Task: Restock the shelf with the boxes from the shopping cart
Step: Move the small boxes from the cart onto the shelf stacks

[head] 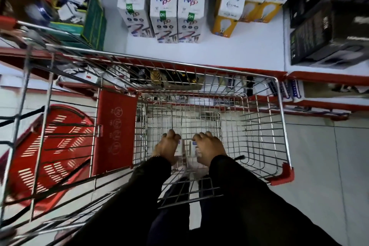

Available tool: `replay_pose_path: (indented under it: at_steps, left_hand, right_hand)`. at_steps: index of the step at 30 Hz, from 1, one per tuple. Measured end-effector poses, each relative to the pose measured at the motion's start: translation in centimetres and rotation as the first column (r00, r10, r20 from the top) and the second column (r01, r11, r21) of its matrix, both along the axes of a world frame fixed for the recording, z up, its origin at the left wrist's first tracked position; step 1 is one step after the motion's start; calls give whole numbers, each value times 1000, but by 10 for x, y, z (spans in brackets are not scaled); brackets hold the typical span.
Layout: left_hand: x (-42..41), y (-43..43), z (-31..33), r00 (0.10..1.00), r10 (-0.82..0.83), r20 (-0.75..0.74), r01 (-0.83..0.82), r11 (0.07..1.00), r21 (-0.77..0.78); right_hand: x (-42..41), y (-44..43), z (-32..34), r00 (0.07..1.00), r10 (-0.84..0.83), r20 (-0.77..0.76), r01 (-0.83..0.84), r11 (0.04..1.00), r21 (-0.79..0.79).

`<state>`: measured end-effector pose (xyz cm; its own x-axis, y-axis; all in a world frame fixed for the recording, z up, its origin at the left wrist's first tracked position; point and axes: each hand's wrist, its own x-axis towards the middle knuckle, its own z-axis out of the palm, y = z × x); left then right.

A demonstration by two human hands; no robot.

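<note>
1. A wire shopping cart (279, 118) stands against a white shelf (239, 52) with a red front edge; the view looks straight down into the basket.
2. Both hands reach to the cart floor, in black sleeves (249, 195). The left hand (166, 146) has its fingers curled down over the left side of a small white box (182, 151); the right hand (208, 146) curls over the right side. Whether this is one box or two side by side cannot be told, since the hands cover most of it.
3. The box lies on the cart floor near the rear wall, roughly midway between the side walls. The rest of the basket floor shows only wire.
4. On the shelf, at the back centre, stand white cable boxes (175, 16) in two rows, the front pair touching each other.
5. Just to their right, yellow-and-white light bulb boxes (249, 0) stand packed together, one of them nearer the front edge.
6. At the shelf's right end sit black cartons (327, 32), stacked.
7. At the left end lies a green box (93, 20) beside blurred mixed goods.
8. A red plastic basket (52, 152) rests on the tiled floor left of the cart, seen through its wires, beside a red flap (115, 132) on the cart.
</note>
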<state>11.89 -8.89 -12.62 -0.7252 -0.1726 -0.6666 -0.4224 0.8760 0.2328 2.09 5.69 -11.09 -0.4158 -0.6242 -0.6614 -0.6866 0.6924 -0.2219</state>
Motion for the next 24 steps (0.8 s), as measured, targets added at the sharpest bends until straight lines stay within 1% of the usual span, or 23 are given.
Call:
replay_pose_path:
  at_steps: [2,7,10,13,16,18,22,24]
  left_hand:
    - [-9,-1,18,997,-18,-73,16,1000,-19]
    - [-41,8,70,982,-33,-187,29,999,-27]
    - [-61,17,97,970,-66,-232,58,997,-42]
    - [-84,28,123,955,-145,-260,125,988,-90]
    - [-104,40,146,941,-204,-271,178,977,-117]
    - [-117,43,160,927,-200,-319,168,978,-123]
    - [-141,50,192,893,-101,-438,67,993,-94]
    - [-156,51,209,867,-110,-487,54,990,-128]
  right_hand:
    - [-9,8,19,999,-46,-9,45,999,-18]
    - [-36,25,72,985,-166,-49,162,984,-72]
    - [-51,35,101,974,-195,-115,182,977,-113]
    - [-66,46,127,961,-202,-191,173,972,-160]
    - [-81,58,150,955,-206,-212,158,962,-222]
    - [-93,66,164,954,-200,-223,137,954,-267]
    - [-123,84,189,942,-219,-256,117,926,-359]
    - [-141,89,200,932,-227,-282,101,911,-401]
